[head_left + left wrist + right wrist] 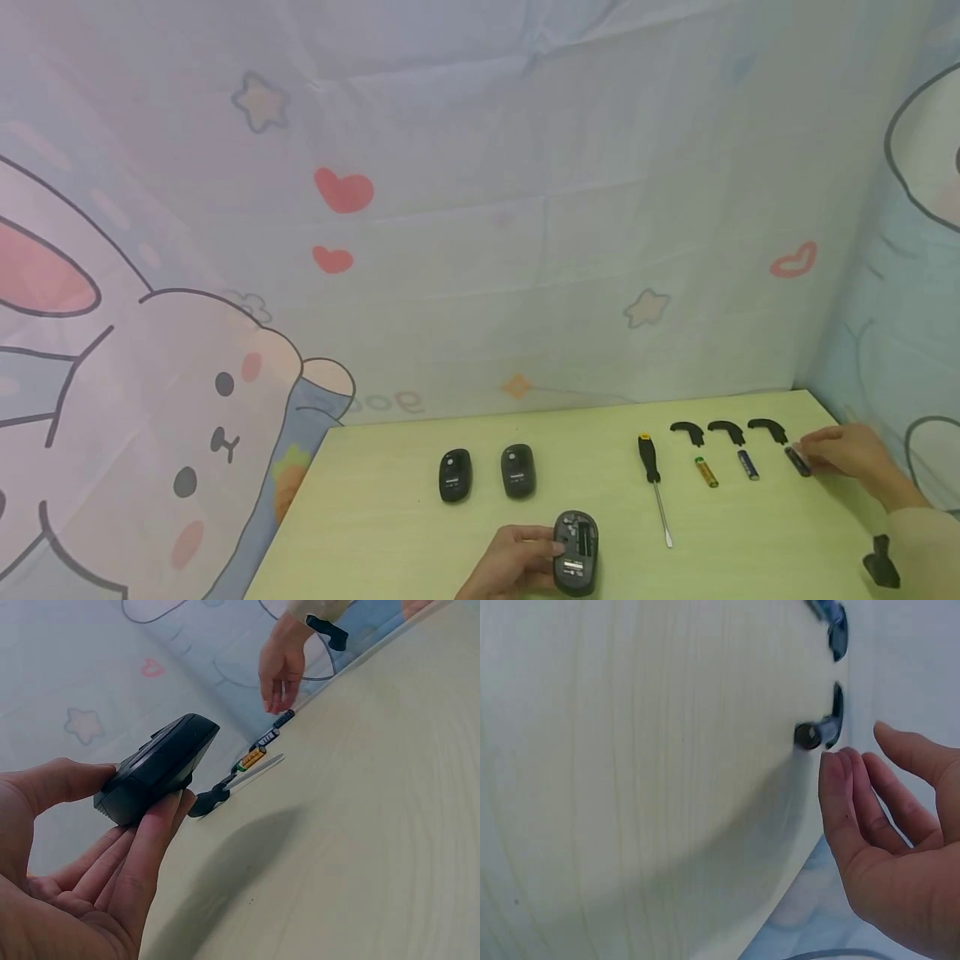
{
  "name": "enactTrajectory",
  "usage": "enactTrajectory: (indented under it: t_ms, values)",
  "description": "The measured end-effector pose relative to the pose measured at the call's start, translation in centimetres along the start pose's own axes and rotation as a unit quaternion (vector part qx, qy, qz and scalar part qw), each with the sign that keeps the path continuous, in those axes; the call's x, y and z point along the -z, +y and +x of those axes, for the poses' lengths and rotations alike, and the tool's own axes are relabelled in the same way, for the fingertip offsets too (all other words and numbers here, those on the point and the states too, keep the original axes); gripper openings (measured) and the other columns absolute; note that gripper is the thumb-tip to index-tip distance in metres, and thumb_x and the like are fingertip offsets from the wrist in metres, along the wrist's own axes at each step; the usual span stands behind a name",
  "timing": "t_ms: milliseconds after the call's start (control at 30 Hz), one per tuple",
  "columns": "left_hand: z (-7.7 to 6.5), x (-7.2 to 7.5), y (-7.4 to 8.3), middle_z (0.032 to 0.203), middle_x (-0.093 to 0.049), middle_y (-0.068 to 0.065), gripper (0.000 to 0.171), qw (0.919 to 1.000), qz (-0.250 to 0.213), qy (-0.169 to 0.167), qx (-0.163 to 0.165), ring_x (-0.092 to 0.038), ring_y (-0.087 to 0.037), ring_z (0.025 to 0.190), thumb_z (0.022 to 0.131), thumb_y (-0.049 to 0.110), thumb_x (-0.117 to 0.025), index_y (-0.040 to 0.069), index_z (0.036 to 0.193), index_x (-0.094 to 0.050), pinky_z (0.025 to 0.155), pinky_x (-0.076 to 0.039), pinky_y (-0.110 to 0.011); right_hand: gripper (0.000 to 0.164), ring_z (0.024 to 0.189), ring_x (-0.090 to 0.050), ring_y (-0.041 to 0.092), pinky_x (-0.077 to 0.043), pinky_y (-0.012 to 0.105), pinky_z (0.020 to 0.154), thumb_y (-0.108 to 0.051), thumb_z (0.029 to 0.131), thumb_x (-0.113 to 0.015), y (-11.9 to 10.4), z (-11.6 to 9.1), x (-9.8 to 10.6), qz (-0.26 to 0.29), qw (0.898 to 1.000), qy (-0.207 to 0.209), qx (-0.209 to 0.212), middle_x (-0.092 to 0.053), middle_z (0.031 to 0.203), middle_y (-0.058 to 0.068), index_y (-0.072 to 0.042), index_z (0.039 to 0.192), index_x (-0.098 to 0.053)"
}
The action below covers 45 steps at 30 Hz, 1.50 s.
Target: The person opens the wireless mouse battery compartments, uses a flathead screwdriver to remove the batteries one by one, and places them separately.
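Observation:
My left hand [512, 560] grips a black computer mouse [576, 575], thumb on one side and fingers on the other. Its underside faces up, with a battery slot uncovered; in the left wrist view the mouse [157, 769] is seen edge-on above the table. At the table's far right, my right hand [855, 454] is beside a dark battery [798, 461]. In the right wrist view, thumb and fingers of that hand [900, 840] are apart with nothing between them, just short of the battery [808, 736].
A yellow-green battery [706, 472] and a blue battery [748, 465] lie left of the dark one. Several black curved covers [726, 432] line the back. A screwdriver [655, 483] lies mid-table, and two mice [454, 476] [517, 472] sit left of it. A patterned cloth [480, 208] hangs behind.

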<state>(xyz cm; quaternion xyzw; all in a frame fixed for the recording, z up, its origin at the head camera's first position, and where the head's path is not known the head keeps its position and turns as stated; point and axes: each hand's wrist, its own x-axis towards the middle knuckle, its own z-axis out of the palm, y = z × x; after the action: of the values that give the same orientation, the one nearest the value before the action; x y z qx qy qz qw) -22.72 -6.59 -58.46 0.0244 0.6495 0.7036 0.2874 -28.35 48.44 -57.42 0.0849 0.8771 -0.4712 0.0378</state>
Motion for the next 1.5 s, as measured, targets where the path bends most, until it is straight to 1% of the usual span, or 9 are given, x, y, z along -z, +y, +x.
enactTrajectory:
  t_ms: [100, 200, 333, 400, 567, 700, 900, 1200, 1500]
  values:
    - [0.0, -0.1, 0.0, 0.113, -0.079, -0.019, 0.036, 1.0, 0.004, 0.0, -0.001, -0.079, -0.02, 0.09, 0.092, 0.007, -0.071, -0.006, 0.126, -0.071, 0.083, -0.069, -0.036, 0.051, 0.076, -0.072, -0.002, -0.066, 0.025, 0.075, -0.022, 0.104, -0.066, -1.1, -0.9, -0.3, 0.011, 1.0, -0.002, 0.002, -0.081, 0.1, 0.011, 0.022, 0.129, -0.059]
    - [0.1, -0.2, 0.2, 0.112, -0.08, -0.018, 0.036, 1.0, 0.004, -0.005, -0.003, -0.079, -0.02, 0.091, 0.091, 0.007, -0.072, -0.006, 0.124, -0.071, 0.083, -0.069, -0.035, 0.057, 0.079, -0.072, -0.002, -0.067, 0.027, 0.078, -0.028, 0.105, -0.066, -2.6, -2.0, -1.1, 0.031, 0.999, -0.004, 0.01, -0.08, 0.1, 0.001, 0.02, 0.133, -0.057]
    - [0.1, -0.4, 0.5, 0.112, -0.08, -0.018, 0.037, 0.9999, 0.005, -0.009, -0.008, -0.08, -0.019, 0.091, 0.089, 0.008, -0.072, -0.005, 0.124, -0.071, 0.082, -0.069, -0.034, 0.055, 0.085, -0.073, -0.003, -0.067, 0.028, 0.081, -0.028, 0.104, -0.068, -4.4, -3.5, -3.2, 0.06, 0.997, 0.001, 0.058, -0.077, 0.101, -0.015, 0.018, 0.133, -0.06]
    - [0.1, -0.5, 0.6, 0.112, -0.08, -0.018, 0.037, 0.9999, 0.01, -0.006, -0.01, -0.08, -0.018, 0.09, 0.089, 0.009, -0.073, -0.005, 0.124, -0.072, 0.082, -0.069, -0.033, 0.052, 0.087, -0.074, -0.003, -0.067, 0.027, 0.081, -0.027, 0.104, -0.069, -5.4, -4.4, -4.4, 0.066, 0.995, -0.002, 0.081, -0.077, 0.103, -0.017, 0.015, 0.133, -0.061]
    - [0.3, -0.8, 0.7, 0.109, -0.081, -0.017, 0.036, 0.9998, 0.015, 0.0, -0.011, -0.08, -0.017, 0.087, 0.088, 0.01, -0.074, -0.004, 0.122, -0.073, 0.079, -0.068, -0.031, 0.047, 0.09, -0.075, 0.003, -0.067, 0.027, 0.084, -0.025, 0.103, -0.07, -8.5, -6.5, -7.0, 0.09, 0.99, -0.026, 0.105, -0.078, 0.109, -0.006, 0.011, 0.132, -0.064]
    - [0.4, -0.9, 0.8, 0.107, -0.081, -0.019, 0.035, 0.9997, 0.012, 0.002, -0.019, -0.078, -0.015, 0.081, 0.088, 0.009, -0.074, -0.005, 0.121, -0.073, 0.074, -0.068, -0.029, 0.045, 0.092, -0.075, 0.005, -0.067, 0.026, 0.085, -0.025, 0.101, -0.072, -10.6, -7.8, -9.1, 0.111, 0.986, -0.045, 0.113, -0.078, 0.11, -0.003, 0.009, 0.13, -0.066]
    - [0.9, -1.0, 1.1, 0.105, -0.081, -0.019, 0.037, 0.9993, 0.011, 0.004, -0.035, -0.077, -0.013, 0.078, 0.09, 0.008, -0.073, -0.007, 0.123, -0.071, 0.072, -0.067, -0.026, 0.042, 0.095, -0.076, 0.007, -0.067, 0.03, 0.087, -0.022, 0.101, -0.072, -12.8, -9.2, -12.3, 0.154, 0.975, -0.091, 0.134, -0.078, 0.114, 0.003, 0.009, 0.128, -0.066]
    - [1.0, -1.5, 1.4, 0.11, -0.08, -0.021, 0.042, 0.9993, 0.0, -0.01, -0.036, -0.079, -0.016, 0.084, 0.089, 0.008, -0.074, -0.008, 0.128, -0.068, 0.078, -0.068, -0.029, 0.056, 0.104, -0.076, 0.024, -0.067, 0.039, 0.09, -0.025, 0.098, -0.076, -13.8, -10.5, -17.3, 0.202, 0.962, -0.16, 0.091, -0.072, 0.128, 0.021, 0.011, 0.136, -0.059]
    - [1.1, -1.8, 1.7, 0.111, -0.079, -0.021, 0.044, 0.9993, 0.002, 0.001, -0.038, -0.079, -0.019, 0.088, 0.089, 0.009, -0.075, -0.009, 0.128, -0.068, 0.081, -0.069, -0.032, 0.066, 0.108, -0.076, 0.026, -0.067, 0.041, 0.091, -0.022, 0.094, -0.08, -14.2, -10.7, -21.0, 0.251, 0.946, -0.185, 0.085, -0.069, 0.132, 0.026, 0.016, 0.14, -0.052]
